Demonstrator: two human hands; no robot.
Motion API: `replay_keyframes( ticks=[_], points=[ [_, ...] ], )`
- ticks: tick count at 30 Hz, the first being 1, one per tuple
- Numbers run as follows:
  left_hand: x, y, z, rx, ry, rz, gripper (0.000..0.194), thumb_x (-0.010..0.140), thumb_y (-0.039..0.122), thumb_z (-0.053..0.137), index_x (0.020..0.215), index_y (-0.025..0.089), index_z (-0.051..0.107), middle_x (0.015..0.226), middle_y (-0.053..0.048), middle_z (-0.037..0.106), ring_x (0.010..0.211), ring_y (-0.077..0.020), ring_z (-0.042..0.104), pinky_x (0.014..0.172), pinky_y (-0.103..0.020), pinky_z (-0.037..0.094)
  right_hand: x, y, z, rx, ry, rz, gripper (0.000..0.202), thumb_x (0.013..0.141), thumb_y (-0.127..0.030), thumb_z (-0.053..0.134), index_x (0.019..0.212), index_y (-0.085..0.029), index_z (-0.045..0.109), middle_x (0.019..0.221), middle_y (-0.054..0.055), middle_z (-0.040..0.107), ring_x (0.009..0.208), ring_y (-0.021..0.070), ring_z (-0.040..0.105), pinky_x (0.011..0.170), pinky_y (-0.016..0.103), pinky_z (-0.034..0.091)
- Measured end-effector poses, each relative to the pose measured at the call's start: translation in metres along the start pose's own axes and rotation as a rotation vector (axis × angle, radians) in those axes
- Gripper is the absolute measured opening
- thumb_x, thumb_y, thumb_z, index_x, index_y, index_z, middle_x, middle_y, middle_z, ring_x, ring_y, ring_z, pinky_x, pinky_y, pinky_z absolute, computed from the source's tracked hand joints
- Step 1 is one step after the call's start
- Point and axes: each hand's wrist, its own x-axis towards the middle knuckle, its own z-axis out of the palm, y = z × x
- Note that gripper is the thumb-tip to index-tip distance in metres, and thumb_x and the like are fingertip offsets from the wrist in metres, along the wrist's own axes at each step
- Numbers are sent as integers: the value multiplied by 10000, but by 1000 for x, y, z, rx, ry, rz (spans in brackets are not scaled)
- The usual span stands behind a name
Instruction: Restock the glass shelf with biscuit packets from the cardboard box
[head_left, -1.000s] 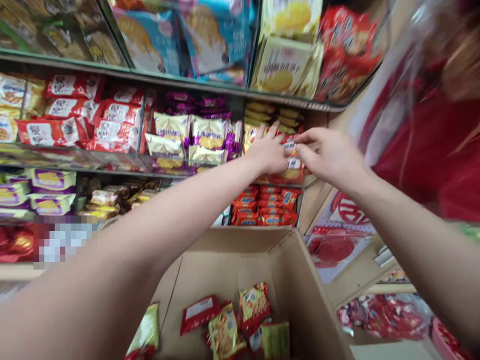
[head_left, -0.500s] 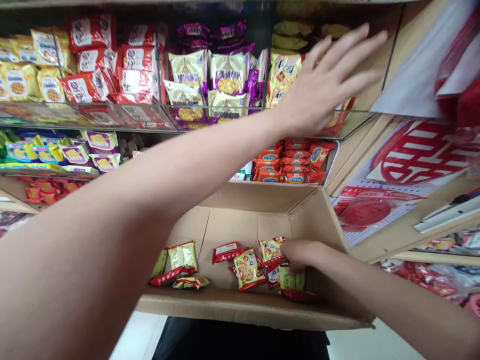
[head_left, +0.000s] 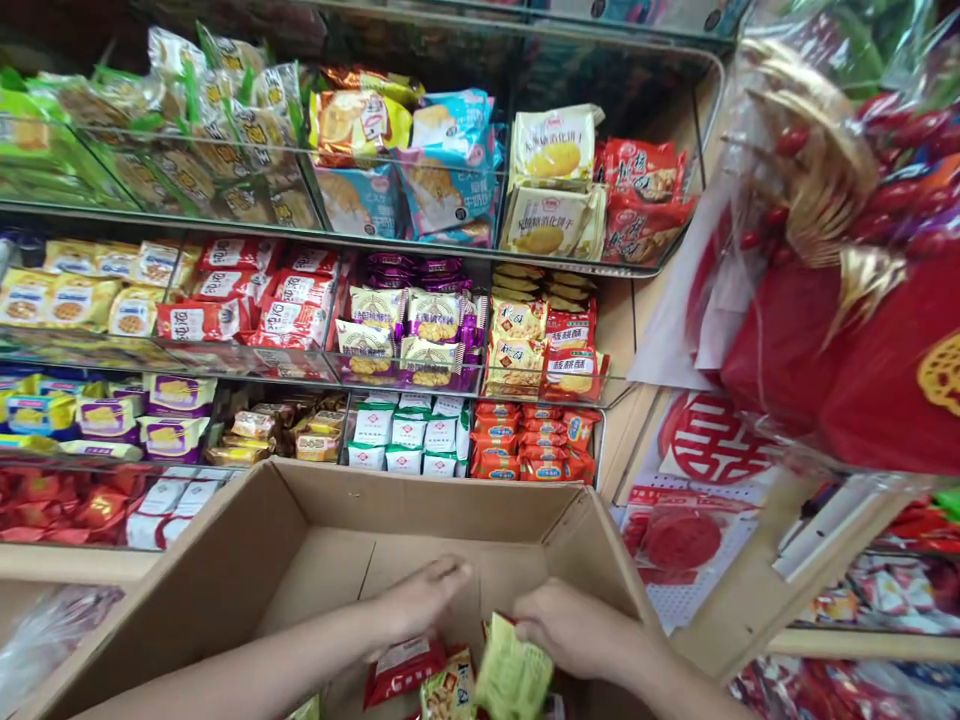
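An open cardboard box (head_left: 337, 500) sits below the shelves, with a few snack packets near its front. My left hand (head_left: 424, 600) is inside it, just above a red packet (head_left: 405, 668); its fingers are bent, and what they hold, if anything, is hidden. My right hand (head_left: 559, 625) pinches the upper edge of a yellow-green packet (head_left: 514, 672). Beside that lies a yellow and red packet (head_left: 448, 688), partly cut off by the picture's lower edge.
Glass-fronted shelves hold rows of packaged snacks, including white and green packets (head_left: 409, 430) and orange packets (head_left: 499, 440) just behind the box. Red decorations (head_left: 847, 350) in clear plastic hang at the right, beside a wooden shelf frame (head_left: 727, 600).
My left hand has come down from the shelf into the box. My right hand has lifted a yellow-green packet. The view has tilted up, showing more shelves.
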Motion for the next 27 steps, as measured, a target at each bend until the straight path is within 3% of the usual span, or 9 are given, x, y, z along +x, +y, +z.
replay_keyframes(
  ticks=[3,5,9,11,14,17,20,24,27],
  points=[
    [-4,19,-2,-401,-300,-374,739,665,745,362,1013,118,542,949,-161,626,719,-243,629,573,-337,469,-4,-13,-38,67,211,-180,267,858,-181,369,756,-177,616,711,33,618,684,131,552,633,248,432],
    [-7,34,0,-628,-369,-377,600,659,643,530,871,85,593,771,-118,652,613,-175,622,513,-245,454,-7,-20,-51,175,371,-270,255,856,-172,370,865,-180,625,871,69,619,834,155,538,739,290,431],
    [-12,56,7,-884,14,89,296,630,261,733,851,123,592,739,-30,665,636,-103,620,616,-196,476,-12,-31,-47,739,518,-158,322,788,-191,499,1090,-290,557,1316,32,402,1214,186,346,977,375,311],
    [-13,62,9,-874,166,277,320,625,244,738,878,138,573,777,-30,673,665,-116,625,662,-238,491,-9,-37,-39,1186,545,-49,461,759,-240,543,1198,-339,443,1376,4,324,1229,182,340,965,373,335],
    [-13,68,12,-777,316,450,379,607,254,748,901,155,530,766,-13,673,664,-120,625,656,-251,491,5,-44,-33,1585,522,100,459,771,-377,524,1208,-310,400,1264,37,467,1062,187,504,830,348,436],
    [-10,69,15,-725,375,544,444,592,263,754,940,178,492,746,14,668,665,-122,621,649,-253,487,21,-48,-31,1472,633,275,338,780,-486,487,997,-227,505,946,35,610,791,166,573,663,280,454],
    [-4,66,21,-726,408,544,335,663,364,685,879,172,515,687,23,646,620,-110,595,612,-237,474,32,-47,-31,1104,780,380,326,790,-517,453,767,-195,499,638,-21,526,584,123,482,524,222,380],
    [-3,64,22,-711,460,539,301,697,442,629,742,161,533,622,42,582,571,-76,529,568,-193,433,33,-40,-38,836,897,324,352,821,-511,394,680,-191,440,572,-46,413,541,103,396,484,208,313],
    [-10,67,12,-636,313,444,301,694,442,633,761,168,526,617,51,552,540,-64,493,519,-182,413,29,-29,-47,737,835,227,350,827,-491,398,660,-185,428,568,-47,401,537,95,386,494,209,311]
  ],
)
